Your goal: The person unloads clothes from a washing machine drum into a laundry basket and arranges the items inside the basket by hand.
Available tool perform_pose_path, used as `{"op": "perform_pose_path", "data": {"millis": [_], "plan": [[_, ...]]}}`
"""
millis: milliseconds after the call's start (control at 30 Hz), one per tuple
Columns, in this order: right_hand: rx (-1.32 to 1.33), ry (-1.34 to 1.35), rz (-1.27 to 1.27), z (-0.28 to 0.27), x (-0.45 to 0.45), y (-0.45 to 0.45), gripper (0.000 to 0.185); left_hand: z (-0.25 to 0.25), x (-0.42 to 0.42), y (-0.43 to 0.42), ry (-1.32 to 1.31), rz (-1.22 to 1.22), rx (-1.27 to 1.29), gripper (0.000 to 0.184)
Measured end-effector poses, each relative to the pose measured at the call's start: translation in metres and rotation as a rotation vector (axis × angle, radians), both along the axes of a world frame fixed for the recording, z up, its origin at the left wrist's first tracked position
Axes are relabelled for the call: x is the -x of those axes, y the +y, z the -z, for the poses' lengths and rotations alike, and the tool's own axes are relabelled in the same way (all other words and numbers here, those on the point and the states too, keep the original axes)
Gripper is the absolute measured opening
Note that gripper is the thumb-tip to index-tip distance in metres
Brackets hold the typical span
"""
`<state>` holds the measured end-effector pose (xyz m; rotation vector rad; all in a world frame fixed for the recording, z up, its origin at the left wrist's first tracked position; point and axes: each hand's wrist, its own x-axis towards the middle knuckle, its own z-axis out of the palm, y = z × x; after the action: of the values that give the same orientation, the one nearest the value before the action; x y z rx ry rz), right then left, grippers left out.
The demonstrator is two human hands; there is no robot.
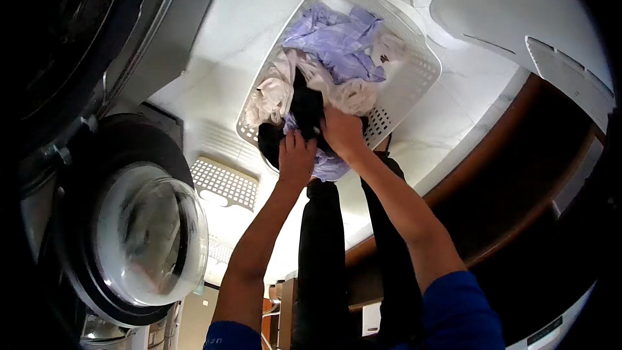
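Note:
A white laundry basket [414, 58] with perforated sides stands on the floor before me, holding a heap of clothes. Both my hands are at its near end. My left hand [298, 155] has its fingers bent over a black garment [306, 104] and some lavender cloth. Closed on the same black garment, my right hand [341, 131] is just to the right; its fingertips are partly hidden. Beyond them lie a crumpled lavender garment [337, 39] and pale pink clothes [275, 87]. More lavender cloth [329, 166] bunches up at the near rim.
To the left, a front-loading washing machine has its round glass door [152, 233] swung open. A white appliance [512, 13] stands at the upper right. Dark brown wooden furniture [518, 175] lies to the right. My legs [321, 253] are close behind the basket.

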<state>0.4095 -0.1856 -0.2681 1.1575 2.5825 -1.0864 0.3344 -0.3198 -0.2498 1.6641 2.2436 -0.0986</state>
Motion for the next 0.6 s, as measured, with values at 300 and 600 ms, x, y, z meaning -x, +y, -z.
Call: {"op": "perform_pose_path", "data": {"millis": [300, 600], "plan": [[0.295, 0.407, -0.298, -0.133, -0.04, -0.04, 0.024, 0.013, 0.009, -0.01, -0.2, -0.215, 0.011, 0.033], [0.163, 0.151, 0.535, -0.099, -0.066, 0.021, 0.028, -0.02, 0.042, 0.022, -0.465, -0.216, -0.067, 0.062]]}}
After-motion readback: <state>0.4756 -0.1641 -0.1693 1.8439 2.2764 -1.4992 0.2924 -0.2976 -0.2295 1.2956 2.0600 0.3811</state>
